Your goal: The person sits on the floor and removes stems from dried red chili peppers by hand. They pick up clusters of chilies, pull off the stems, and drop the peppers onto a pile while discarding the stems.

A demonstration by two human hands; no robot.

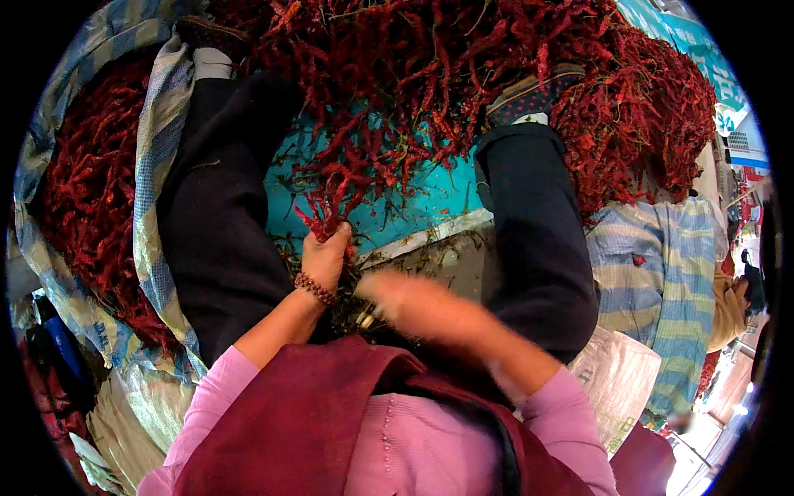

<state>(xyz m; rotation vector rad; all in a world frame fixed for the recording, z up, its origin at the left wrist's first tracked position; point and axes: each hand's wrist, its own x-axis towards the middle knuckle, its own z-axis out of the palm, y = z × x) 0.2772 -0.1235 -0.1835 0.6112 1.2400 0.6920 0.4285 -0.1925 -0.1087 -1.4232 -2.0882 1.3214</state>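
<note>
My left hand [324, 260], with a beaded bracelet at its wrist, grips a small bunch of dried red chillies [321, 222] whose wrinkled pods stick out above the fist. To its right is my right hand [409, 304], blurred and apart from the bunch; whether its fingers hold anything is unclear. A small pale yellowish item [366, 321] shows by those fingers, too blurred to name. Ahead, a large heap of dried red chillies [397, 56] spreads over a teal printed sheet [450, 186]. Broken stems and bits litter the sheet and the ground under my hands.
At left stands an open blue-and-cream woven sack [162, 142] full of dried chillies [102, 204]. My dark-trousered legs [543, 248] flank the sheet. Another striped woven sack [657, 266] and a whitish sack [620, 363] lie at right, near another person's brown sleeve [727, 310].
</note>
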